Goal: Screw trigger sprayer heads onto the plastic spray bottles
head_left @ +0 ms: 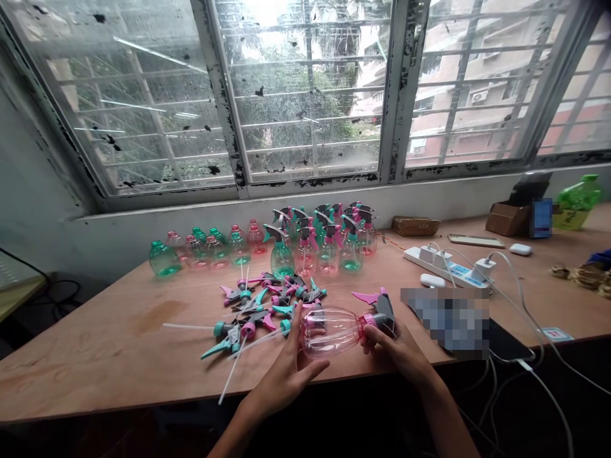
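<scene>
A clear pink bottle (331, 334) lies sideways above the table's front edge, its base toward the left. My left hand (289, 369) is closed around the base end, with the thumb along the underside. At the neck sits a grey and pink trigger spray head (384, 310), gripped by my right hand (398, 353); its pink trigger points up and left. Whether the head is fully screwed on cannot be seen. Just left of the bottle is a pile of loose spray heads (258, 318) in pink, teal and grey, several with white tubes.
Headless green and pink bottles (165, 259) stand at the back left of the wooden table (119, 343). Beside them are several bottles with spray heads (329, 251). To the right lie a white power strip (443, 266), cables, earbud cases (432, 280) and a dark tablet-like device (508, 340).
</scene>
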The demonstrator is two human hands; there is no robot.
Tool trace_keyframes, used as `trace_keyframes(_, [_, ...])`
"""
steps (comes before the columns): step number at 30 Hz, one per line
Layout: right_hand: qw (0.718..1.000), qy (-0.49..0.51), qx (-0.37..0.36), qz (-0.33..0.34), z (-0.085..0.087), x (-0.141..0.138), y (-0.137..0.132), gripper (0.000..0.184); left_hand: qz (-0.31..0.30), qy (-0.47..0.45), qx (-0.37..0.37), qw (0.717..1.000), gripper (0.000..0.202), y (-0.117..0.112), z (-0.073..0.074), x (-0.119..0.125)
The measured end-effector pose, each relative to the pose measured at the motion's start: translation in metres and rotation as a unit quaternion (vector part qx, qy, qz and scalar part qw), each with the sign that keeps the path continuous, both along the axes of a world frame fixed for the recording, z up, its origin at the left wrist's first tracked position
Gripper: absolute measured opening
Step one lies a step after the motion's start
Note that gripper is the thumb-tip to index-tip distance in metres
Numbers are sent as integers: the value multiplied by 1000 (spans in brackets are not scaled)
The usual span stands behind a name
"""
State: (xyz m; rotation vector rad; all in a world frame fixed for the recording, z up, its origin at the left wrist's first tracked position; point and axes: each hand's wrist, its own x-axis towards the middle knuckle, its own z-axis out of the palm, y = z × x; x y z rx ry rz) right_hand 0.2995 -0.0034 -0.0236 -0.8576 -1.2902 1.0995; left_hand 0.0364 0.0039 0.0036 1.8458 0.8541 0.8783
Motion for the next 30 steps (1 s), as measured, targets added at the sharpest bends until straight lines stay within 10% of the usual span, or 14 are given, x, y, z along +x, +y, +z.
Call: trace_keyframes(30, [1000,-16,1,-2,3,1,-2,35,5,-11,-15,1000,106,0,-3,1])
